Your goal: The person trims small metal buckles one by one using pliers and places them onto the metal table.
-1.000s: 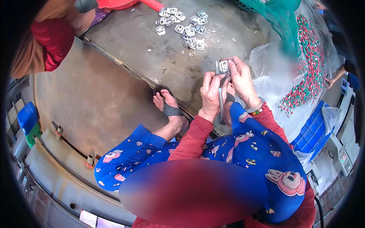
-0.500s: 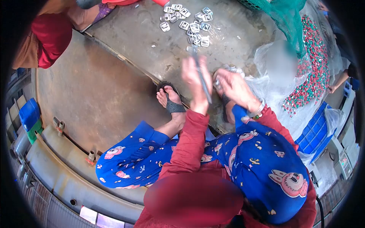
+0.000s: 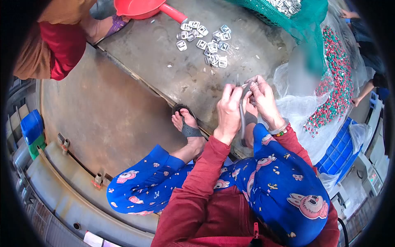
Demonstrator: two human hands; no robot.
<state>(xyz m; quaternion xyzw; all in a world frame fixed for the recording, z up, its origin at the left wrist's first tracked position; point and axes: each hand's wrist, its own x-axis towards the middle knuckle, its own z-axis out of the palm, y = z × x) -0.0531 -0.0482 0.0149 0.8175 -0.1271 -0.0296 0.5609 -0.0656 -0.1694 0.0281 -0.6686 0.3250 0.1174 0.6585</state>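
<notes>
Fingers curled, my left hand (image 3: 229, 110) grips a grey tool (image 3: 242, 119) with a long curved handle or bar; its exact kind is not clear. A thin dark tip sticks up above those fingers. My right hand (image 3: 265, 99) is closed in a pinch against the tool's upper end, touching my left fingertips. What the right fingers hold is hidden. Beyond both hands, on the worn metal surface (image 3: 164, 61), lie several silvery buckle-like metal pieces (image 3: 212, 47) with slots.
A red plastic scoop (image 3: 142, 7) lies at the far left, near another person's sandalled foot (image 3: 109, 29). Green netting (image 3: 284, 22) holds more metal pieces. Red and green bits (image 3: 335, 78) cover clear plastic sheeting at right. A blue crate (image 3: 337, 150) stands beyond; another person's hand (image 3: 356, 101) rests nearby.
My left hand has moved right and closer to me, turning and closing on the tool. My right hand has moved to meet it. The view has shifted, showing more of the scoop and netting.
</notes>
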